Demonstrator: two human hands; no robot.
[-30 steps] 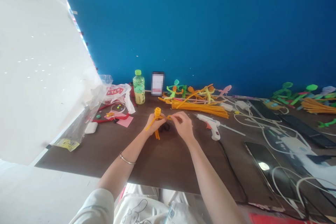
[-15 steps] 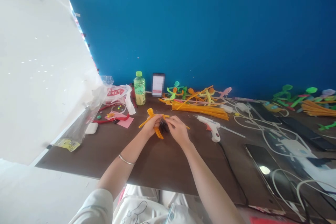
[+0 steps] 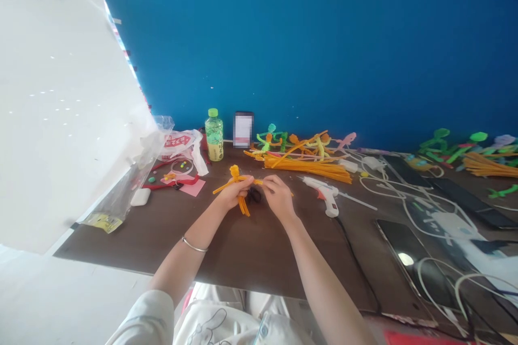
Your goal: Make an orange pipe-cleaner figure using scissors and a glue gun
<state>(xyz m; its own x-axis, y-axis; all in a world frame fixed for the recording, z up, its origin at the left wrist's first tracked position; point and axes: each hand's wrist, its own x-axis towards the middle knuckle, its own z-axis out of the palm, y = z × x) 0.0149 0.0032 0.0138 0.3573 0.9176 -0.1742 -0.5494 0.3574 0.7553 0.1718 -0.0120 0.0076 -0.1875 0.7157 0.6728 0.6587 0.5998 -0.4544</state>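
Note:
An orange pipe cleaner figure (image 3: 234,172) is held above the dark table, its looped head up and its stems pointing down and out to both sides. My left hand (image 3: 233,193) is closed around its middle. With fingertips pinched, my right hand (image 3: 277,194) grips the orange stem that runs out to the right. That stem's end shows just past the right hand. A small black object (image 3: 254,195) lies on the table between the hands; what it is I cannot make out.
Behind the hands lie a bundle of orange pipe cleaners (image 3: 311,167) and several coloured figures. A green-capped bottle (image 3: 214,136) and a propped phone (image 3: 243,130) stand near the blue wall. To the right are a glue gun (image 3: 327,194), cables and a phone (image 3: 413,259); red-handled pliers (image 3: 170,184) lie left.
My right hand has slid slightly right along the orange stem, widening the gap between the hands. The figure's head has shifted a little to the right.

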